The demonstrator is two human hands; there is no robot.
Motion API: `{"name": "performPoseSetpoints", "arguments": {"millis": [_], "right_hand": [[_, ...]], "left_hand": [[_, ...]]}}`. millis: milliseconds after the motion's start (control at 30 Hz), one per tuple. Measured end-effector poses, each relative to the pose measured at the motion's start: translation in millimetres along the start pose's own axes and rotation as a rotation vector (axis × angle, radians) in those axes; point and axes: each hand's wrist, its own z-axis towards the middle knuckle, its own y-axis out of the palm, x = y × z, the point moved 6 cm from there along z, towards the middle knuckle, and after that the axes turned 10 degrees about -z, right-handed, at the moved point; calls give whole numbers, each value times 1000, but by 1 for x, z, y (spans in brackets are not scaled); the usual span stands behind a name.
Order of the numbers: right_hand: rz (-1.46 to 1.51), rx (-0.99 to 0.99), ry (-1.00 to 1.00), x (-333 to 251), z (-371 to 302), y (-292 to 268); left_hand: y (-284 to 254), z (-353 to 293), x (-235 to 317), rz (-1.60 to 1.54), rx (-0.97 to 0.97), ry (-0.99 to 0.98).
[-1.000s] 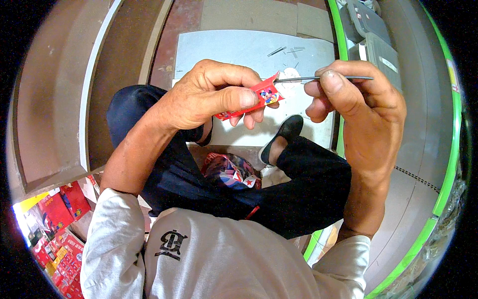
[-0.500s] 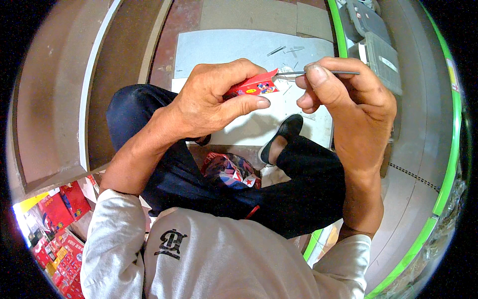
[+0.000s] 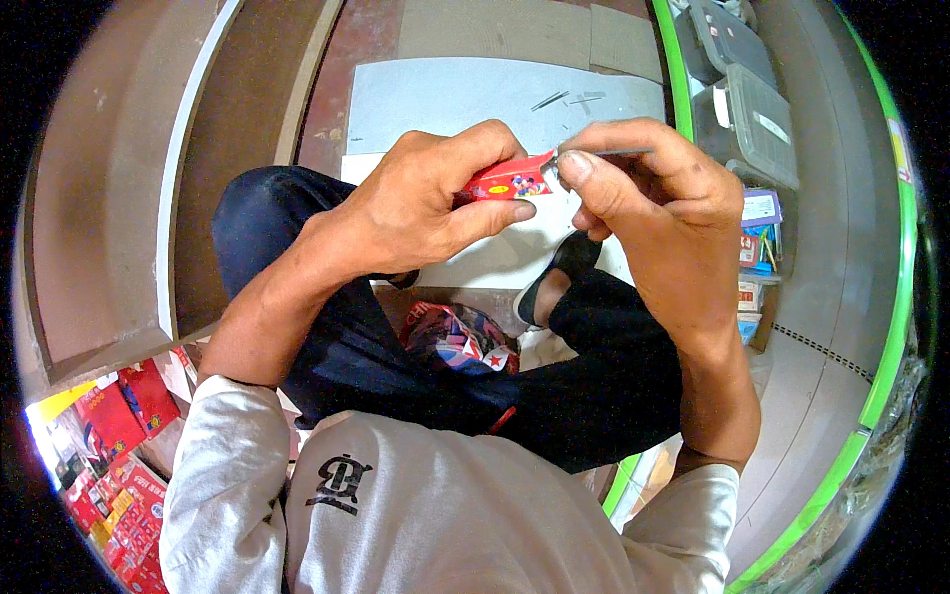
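In my left hand (image 3: 406, 203) is a small red cardboard box (image 3: 507, 183) with cartoon pictures, pinched between thumb and fingers. Its right end is open, with a flap standing up. My right hand (image 3: 653, 203) pinches a thin dark metal rod (image 3: 625, 151) between thumb and forefinger, right at that open end. The rod's tip is hidden by the fingertips and the flap, so I cannot tell how deep it reaches. Below my hands lies a white board (image 3: 475, 262); several thin metal pieces (image 3: 550, 100) are on the grey-blue sheet (image 3: 426, 99) beyond.
Clear plastic bins (image 3: 752, 124) and small packages (image 3: 760, 223) stand to the right beside a green-edged frame (image 3: 876, 406). A brown wooden panel (image 3: 109, 198) rises on the left. Red printed packages (image 3: 129, 505) are piled at lower left. A patterned bag (image 3: 457, 342) sits between my legs.
My right hand has moved left with the rod, up to the box's open end. The left hand and the box have hardly moved. More packages show at the right.
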Motion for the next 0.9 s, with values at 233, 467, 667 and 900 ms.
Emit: {"name": "performPoseSetpoints", "arguments": {"millis": [233, 467, 667, 900], "right_hand": [[97, 243, -20, -6, -2, -18], [20, 328, -217, -6, -6, -16], [-70, 320, -261, -7, -5, -16], [-32, 266, -151, -1, -2, -10]], "left_hand": [[-8, -2, -2, -135, 88, -37], [-5, 1, -6, -235, 57, -107], [-4, 1, -7, -231, 39, -110], [-3, 1, -8, -248, 46, -158]]}}
